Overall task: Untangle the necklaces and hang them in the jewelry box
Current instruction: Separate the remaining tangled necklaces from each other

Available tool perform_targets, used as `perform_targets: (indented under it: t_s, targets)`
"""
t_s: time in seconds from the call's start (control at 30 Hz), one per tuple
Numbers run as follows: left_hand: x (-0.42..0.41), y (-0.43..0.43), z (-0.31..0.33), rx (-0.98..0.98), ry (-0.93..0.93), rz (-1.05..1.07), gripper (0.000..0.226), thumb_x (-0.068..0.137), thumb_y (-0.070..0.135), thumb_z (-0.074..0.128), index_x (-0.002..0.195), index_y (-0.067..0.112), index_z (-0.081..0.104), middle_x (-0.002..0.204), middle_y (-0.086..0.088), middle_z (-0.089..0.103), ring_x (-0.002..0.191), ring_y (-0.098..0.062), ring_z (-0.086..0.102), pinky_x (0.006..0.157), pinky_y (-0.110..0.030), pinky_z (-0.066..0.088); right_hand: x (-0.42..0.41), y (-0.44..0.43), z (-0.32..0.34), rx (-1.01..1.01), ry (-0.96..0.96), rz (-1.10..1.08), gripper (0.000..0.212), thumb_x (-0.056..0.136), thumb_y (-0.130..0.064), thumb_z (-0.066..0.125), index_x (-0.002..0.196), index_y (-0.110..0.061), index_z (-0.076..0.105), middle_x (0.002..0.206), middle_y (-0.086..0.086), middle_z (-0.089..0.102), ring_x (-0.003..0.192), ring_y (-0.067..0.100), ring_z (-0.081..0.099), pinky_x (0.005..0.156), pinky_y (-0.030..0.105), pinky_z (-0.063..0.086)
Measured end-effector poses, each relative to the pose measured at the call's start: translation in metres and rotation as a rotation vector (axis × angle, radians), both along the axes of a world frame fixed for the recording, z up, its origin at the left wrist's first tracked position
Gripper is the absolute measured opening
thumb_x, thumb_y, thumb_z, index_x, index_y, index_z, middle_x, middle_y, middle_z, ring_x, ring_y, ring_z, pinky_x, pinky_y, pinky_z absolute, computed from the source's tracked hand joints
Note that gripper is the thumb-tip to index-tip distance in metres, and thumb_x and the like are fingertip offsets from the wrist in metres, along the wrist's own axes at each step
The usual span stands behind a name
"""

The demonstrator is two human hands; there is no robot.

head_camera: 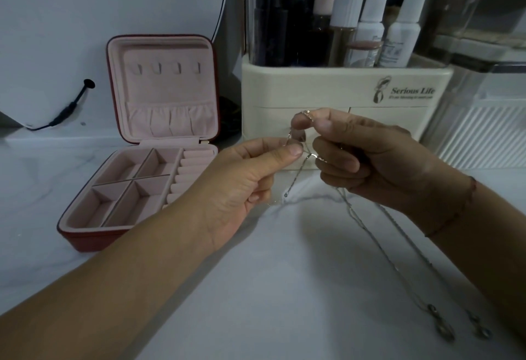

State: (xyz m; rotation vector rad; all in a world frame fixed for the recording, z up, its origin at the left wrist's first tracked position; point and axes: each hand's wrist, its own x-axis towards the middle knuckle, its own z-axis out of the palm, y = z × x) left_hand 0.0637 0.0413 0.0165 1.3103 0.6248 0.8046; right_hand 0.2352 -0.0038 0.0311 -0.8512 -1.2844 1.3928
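Above the counter (34,203), head view | step: untangling, nothing hung | left hand (244,177) and right hand (370,160) each pinch the tangled necklaces (365,231), chains trailing to the counter | jewelry box (159,143) open at left, lid hooks (168,68) bare | next: likely tease strands apart gently

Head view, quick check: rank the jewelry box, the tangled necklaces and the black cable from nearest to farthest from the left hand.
1. necklaces: centre, pinched in the left hand itself.
2. jewelry box: open, just to that hand's left.
3. black cable: far left, at the back.
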Motion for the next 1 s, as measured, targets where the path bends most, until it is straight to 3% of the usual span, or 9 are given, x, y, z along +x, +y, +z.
perform_targets:
  t_s: [0.13, 0.2, 0.33, 0.5, 0.7, 0.83, 0.93, 1.0]
  targets:
    - [0.0, 0.003, 0.0, -0.055, -0.048, -0.017, 0.003, 0.064, 0.022, 0.069, 0.063, 0.02, 0.066, 0.048, 0.009, 0.03, 0.045, -0.006, 0.02, 0.047, -0.022, 0.013, -0.001, 0.0, 0.0, -0.015, 0.0, 0.003, 0.024, 0.083, -0.025, 0.055, 0.101, -0.016, 0.067, 0.044, -0.005, 0.036, 0.038, 0.005, 0.024, 0.038, 0.016, 0.021]
    - [-0.001, 0.007, -0.002, -0.074, -0.046, -0.04, 0.017, 0.067, 0.017, 0.071, 0.055, 0.022, 0.06, 0.054, 0.006, 0.031, 0.047, -0.007, 0.025, 0.047, -0.021, 0.02, -0.001, 0.0, 0.0, -0.02, 0.013, 0.002, 0.023, 0.084, -0.024, 0.054, 0.101, -0.016, 0.067, 0.044, -0.006, 0.037, 0.038, 0.004, 0.024, 0.038, 0.016, 0.021]
    - [0.001, 0.008, -0.006, -0.065, -0.027, -0.038, 0.005, 0.063, 0.021, 0.062, 0.059, 0.021, 0.059, 0.064, 0.002, 0.045, 0.056, -0.008, 0.042, 0.057, -0.023, 0.035, 0.001, 0.0, 0.002, -0.067, 0.111, -0.006, 0.02, 0.088, -0.02, 0.047, 0.094, -0.017, 0.065, 0.045, -0.008, 0.039, 0.037, 0.003, 0.023, 0.04, 0.018, 0.014]
    - [0.001, 0.007, -0.01, -0.106, 0.016, -0.005, 0.006, 0.06, 0.018, 0.064, 0.056, 0.022, 0.064, 0.071, -0.001, 0.056, 0.069, -0.01, 0.052, 0.07, -0.029, 0.041, 0.004, 0.001, 0.0, -0.074, 0.255, 0.064, 0.021, 0.09, -0.021, 0.044, 0.09, -0.017, 0.065, 0.056, -0.008, 0.049, 0.038, 0.002, 0.026, 0.041, 0.016, 0.018]
    - [0.005, 0.006, -0.011, -0.147, 0.054, 0.078, 0.016, 0.082, 0.01, 0.054, 0.067, 0.013, 0.059, 0.067, -0.002, 0.059, 0.067, -0.013, 0.055, 0.073, -0.032, 0.047, 0.003, -0.001, -0.001, 0.011, 0.165, 0.257, 0.021, 0.088, -0.022, 0.054, 0.102, -0.013, 0.066, 0.066, -0.003, 0.06, 0.042, 0.005, 0.022, 0.042, 0.017, 0.023]
    - [0.006, 0.005, -0.011, -0.095, 0.119, 0.111, 0.018, 0.084, 0.011, 0.056, 0.067, 0.01, 0.061, 0.064, -0.002, 0.06, 0.068, -0.016, 0.056, 0.075, -0.033, 0.048, 0.004, -0.002, -0.001, 0.002, 0.114, 0.317, 0.037, 0.086, -0.023, 0.061, 0.119, -0.007, 0.06, 0.064, 0.0, 0.061, 0.04, 0.006, 0.022, 0.041, 0.016, 0.025]
    - [0.005, 0.003, -0.013, 0.012, 0.197, 0.115, 0.015, 0.083, 0.011, 0.057, 0.07, 0.007, 0.062, 0.065, -0.005, 0.058, 0.071, -0.019, 0.053, 0.075, -0.033, 0.045, 0.003, -0.002, -0.001, -0.006, 0.097, 0.299, 0.042, 0.085, -0.022, 0.061, 0.124, -0.004, 0.056, 0.061, 0.0, 0.06, 0.039, 0.006, 0.023, 0.04, 0.016, 0.025]
    - [0.005, 0.003, -0.014, 0.043, 0.234, 0.108, 0.011, 0.083, 0.009, 0.057, 0.073, 0.009, 0.062, 0.066, -0.003, 0.058, 0.073, -0.017, 0.052, 0.077, -0.032, 0.045, 0.002, -0.001, -0.002, 0.004, 0.103, 0.218, 0.033, 0.086, -0.019, 0.056, 0.117, -0.007, 0.06, 0.059, -0.001, 0.057, 0.038, 0.005, 0.023, 0.04, 0.016, 0.023]
